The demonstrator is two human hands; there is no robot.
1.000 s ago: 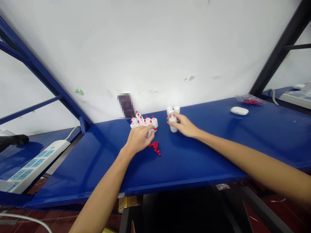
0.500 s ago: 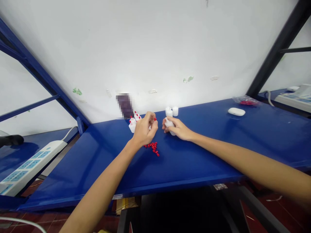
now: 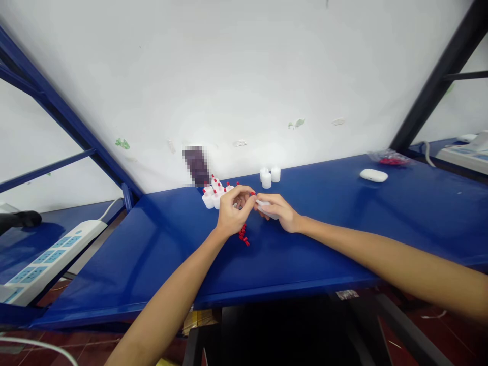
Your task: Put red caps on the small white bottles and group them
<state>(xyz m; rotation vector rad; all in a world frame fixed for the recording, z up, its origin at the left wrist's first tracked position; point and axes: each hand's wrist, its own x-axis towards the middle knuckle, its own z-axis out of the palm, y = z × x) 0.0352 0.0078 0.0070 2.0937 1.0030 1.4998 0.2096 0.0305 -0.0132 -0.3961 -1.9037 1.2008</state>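
My left hand [image 3: 235,209] pinches a small red cap [image 3: 252,193] between thumb and fingertips. The cap is at the nozzle end of a white squeeze bottle [image 3: 270,209], which lies tilted in the closed fingers of my right hand [image 3: 281,210]. Whether the cap is seated on the nozzle I cannot tell. Loose red caps [image 3: 243,235] lie on the table just below my left hand, which partly hides them. Behind that hand stand several white bottles with red tips [image 3: 208,199]. Beyond my right hand are three white bottles [image 3: 266,180] without visible red caps.
The blue table [image 3: 312,254] runs along a white wall. A dark pixelated object [image 3: 197,166] leans there. Farther right lie a white oval case [image 3: 373,175] and a clear bag with red pieces [image 3: 392,158]. A white power strip [image 3: 46,259] is at the left, beside the blue frame [image 3: 76,122].
My left hand has moved right with the red cap, up to the bottle's nozzle end. The bottle in my right hand has tipped toward the left and the hands now meet.
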